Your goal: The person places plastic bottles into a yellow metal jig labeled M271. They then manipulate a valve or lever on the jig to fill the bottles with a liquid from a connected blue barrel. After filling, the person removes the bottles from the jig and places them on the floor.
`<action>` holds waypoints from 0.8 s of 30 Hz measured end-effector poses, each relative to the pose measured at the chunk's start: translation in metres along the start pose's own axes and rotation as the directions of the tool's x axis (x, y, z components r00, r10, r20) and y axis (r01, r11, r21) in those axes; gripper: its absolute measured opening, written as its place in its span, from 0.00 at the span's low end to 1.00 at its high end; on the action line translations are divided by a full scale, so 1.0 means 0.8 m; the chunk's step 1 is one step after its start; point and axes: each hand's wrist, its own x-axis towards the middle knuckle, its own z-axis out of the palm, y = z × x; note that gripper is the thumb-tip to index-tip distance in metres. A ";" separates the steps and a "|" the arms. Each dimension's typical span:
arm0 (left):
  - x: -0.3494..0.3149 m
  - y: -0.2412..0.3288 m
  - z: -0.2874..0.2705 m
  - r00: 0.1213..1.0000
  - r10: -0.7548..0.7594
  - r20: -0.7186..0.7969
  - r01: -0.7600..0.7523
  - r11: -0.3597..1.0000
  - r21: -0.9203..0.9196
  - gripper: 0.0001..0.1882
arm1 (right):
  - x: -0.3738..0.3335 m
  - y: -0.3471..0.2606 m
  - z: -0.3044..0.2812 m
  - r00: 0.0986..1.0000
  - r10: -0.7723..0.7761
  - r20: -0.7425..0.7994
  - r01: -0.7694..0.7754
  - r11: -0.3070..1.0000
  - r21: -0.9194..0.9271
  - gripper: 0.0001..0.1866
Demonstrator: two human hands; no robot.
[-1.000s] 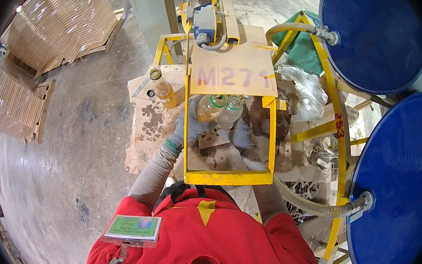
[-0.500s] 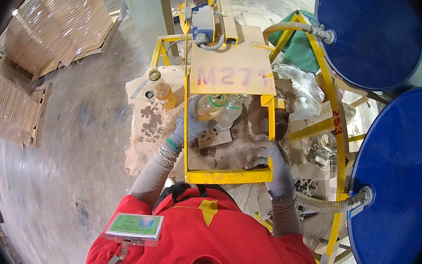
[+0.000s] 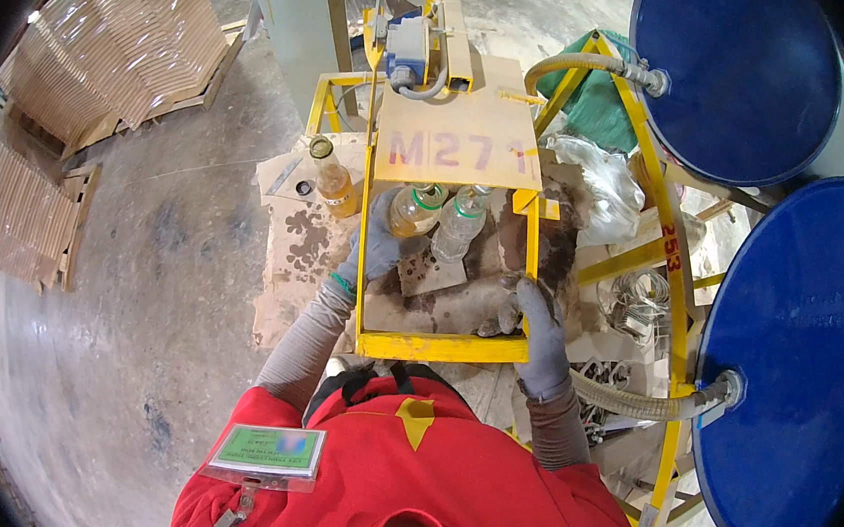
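My left hand (image 3: 377, 243), in a grey glove, reaches behind the left bar of a yellow metal frame (image 3: 445, 348). Its fingers close around a glass bottle (image 3: 414, 213) with a green neck ring and yellowish liquid. Right beside that bottle stands a clear bottle (image 3: 458, 229), also green-ringed; both tops are partly under the tan board (image 3: 461, 136) on the frame. My right hand (image 3: 542, 344), gloved too, wraps the frame's right bar, fingertips showing on the inner side. A third bottle (image 3: 335, 188) with amber liquid stands open to the left, a dark cap (image 3: 303, 188) near it.
Stained cardboard (image 3: 305, 283) lies under the bottles. Two blue drums (image 3: 794, 376) with hoses (image 3: 631, 400) stand at the right, next to a yellow stand (image 3: 676, 286). A blue-grey motor box (image 3: 408, 46) sits above the board. Wrapped corrugated sheets (image 3: 111, 36) are stacked far left.
The yellow frame's near end has shifted slightly left, and my right hand has moved with it. My left hand stays at the bottle.
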 end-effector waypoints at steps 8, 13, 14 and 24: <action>0.000 0.000 0.001 1.000 -0.007 0.017 0.007 1.000 0.005 0.41 | 0.008 0.028 -0.025 0.996 0.038 0.084 -0.042 0.998 0.051 0.11; 0.002 0.010 0.003 0.999 -0.022 0.034 0.024 0.998 -0.063 0.42 | 0.008 0.030 -0.016 0.998 0.057 -0.031 -0.054 0.996 0.075 0.12; 0.001 0.012 0.002 0.999 -0.036 0.031 0.036 0.999 -0.003 0.42 | 0.008 0.030 -0.016 0.995 0.092 -0.049 -0.085 0.989 0.121 0.12; 0.003 -0.015 0.002 0.999 0.031 -0.012 -0.030 0.994 0.108 0.40 | 0.058 0.118 -0.048 0.996 -0.060 -0.066 0.071 0.979 0.192 0.17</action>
